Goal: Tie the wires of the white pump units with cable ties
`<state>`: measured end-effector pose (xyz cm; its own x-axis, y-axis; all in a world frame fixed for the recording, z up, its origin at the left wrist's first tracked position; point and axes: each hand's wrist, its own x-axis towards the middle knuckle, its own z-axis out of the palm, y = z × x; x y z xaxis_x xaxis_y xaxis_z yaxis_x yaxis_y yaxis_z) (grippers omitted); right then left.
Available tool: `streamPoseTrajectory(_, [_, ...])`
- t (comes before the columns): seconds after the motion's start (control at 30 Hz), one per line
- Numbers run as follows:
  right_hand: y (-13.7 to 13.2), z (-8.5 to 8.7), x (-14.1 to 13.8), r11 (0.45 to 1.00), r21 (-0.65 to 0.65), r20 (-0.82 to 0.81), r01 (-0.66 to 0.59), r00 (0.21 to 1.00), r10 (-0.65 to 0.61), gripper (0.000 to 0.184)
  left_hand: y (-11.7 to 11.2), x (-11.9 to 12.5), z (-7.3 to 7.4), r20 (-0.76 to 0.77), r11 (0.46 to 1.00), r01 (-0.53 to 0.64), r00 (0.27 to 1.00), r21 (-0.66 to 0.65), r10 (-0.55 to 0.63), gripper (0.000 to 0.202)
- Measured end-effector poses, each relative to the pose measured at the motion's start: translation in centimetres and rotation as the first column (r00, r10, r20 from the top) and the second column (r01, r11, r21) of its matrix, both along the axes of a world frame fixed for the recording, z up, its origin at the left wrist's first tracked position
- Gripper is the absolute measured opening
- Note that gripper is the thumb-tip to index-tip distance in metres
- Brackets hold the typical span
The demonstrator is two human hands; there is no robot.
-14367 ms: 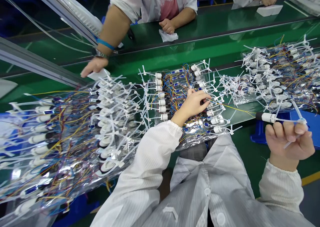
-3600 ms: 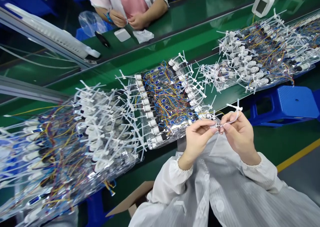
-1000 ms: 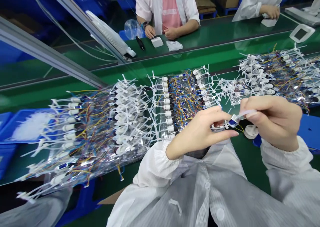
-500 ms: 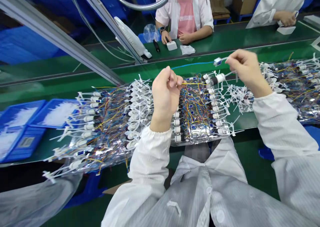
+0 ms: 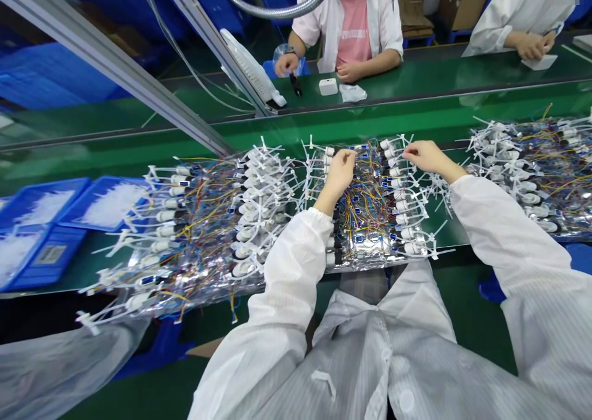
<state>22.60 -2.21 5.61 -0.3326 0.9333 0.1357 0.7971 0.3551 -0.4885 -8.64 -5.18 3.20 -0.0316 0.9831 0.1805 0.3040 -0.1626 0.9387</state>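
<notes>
My left hand (image 5: 340, 174) rests on a bundle of wired parts (image 5: 365, 222) in transparent plastic, its fingers bunched among blue, yellow and orange wires. My right hand (image 5: 428, 156) reaches in from the right, its fingertips at white cable ties (image 5: 398, 152) along the bundle's far edge. The bundle holds rows of white cylindrical parts with black ends and small blue connectors. Similar bundles lie to the left (image 5: 208, 222) and right (image 5: 522, 173). Whether either hand grips anything is hidden.
The bundles lie on a green conveyor belt (image 5: 370, 118). Blue trays (image 5: 106, 204) with white contents stand at the left. A metal rail (image 5: 115, 50) slants across the upper left. Beyond the belt, two co-workers sit at a green bench with a small white box (image 5: 328, 86).
Both hands have dropped from above the bundle onto it. My right hand no longer lifts the white part with its blue connector and wire. The view has stayed nearly the same.
</notes>
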Motion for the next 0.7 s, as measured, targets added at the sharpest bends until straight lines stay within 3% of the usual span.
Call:
streamPoseTrajectory(0.13, [-0.2, 0.2, -0.7, 0.997, -0.013, 0.076, -0.081, 0.994, 0.081, 0.026, -0.9, 0.3, 1.5, -0.039, 0.968, -0.115, 0.991, 0.221, 0.126, 0.031])
streamPoseTrajectory(0.2, [-0.9, 0.6, -0.6, 0.994, 0.048, 0.058, -0.095, 0.994, 0.092, 0.030, -2.0, 0.7, 3.0, -0.104, 0.930, -0.082, 0.987, 0.358, 0.127, 0.035])
streamPoseTrajectory(0.3, [-2.4, 1.3, 0.1, 0.982, 0.190, 0.002, -0.001, 1.000, 0.001, 0.032, -3.0, 1.6, 4.8, -0.161, 0.896, 0.022, 0.985, 0.444, 0.056, 0.029])
streamPoseTrajectory(0.4, [-4.3, 1.6, 0.6, 0.988, 0.153, 0.013, -0.009, 1.000, 0.007, 0.024, -2.1, 3.0, 5.3, -0.168, 0.904, 0.093, 0.986, 0.417, -0.023, 0.023])
streamPoseTrajectory(0.53, [-6.1, 1.0, 0.7, 0.983, 0.047, 0.047, -0.180, 0.983, 0.178, 0.026, 1.0, 5.0, 4.0, -0.282, 0.931, 0.198, 0.953, 0.307, -0.109, 0.022])
streamPoseTrajectory(0.63, [-6.3, 0.8, 1.1, 0.976, -0.007, -0.082, -0.216, 0.973, 0.215, 0.030, 2.8, 6.5, 2.6, -0.445, 0.928, 0.321, 0.870, 0.190, -0.210, 0.027])
streamPoseTrajectory(0.7, [-5.9, 0.9, 1.6, 0.987, -0.027, -0.230, -0.157, 0.962, 0.147, 0.033, 3.4, 7.2, 1.8, -0.539, 0.894, 0.435, 0.781, 0.109, -0.314, 0.026])
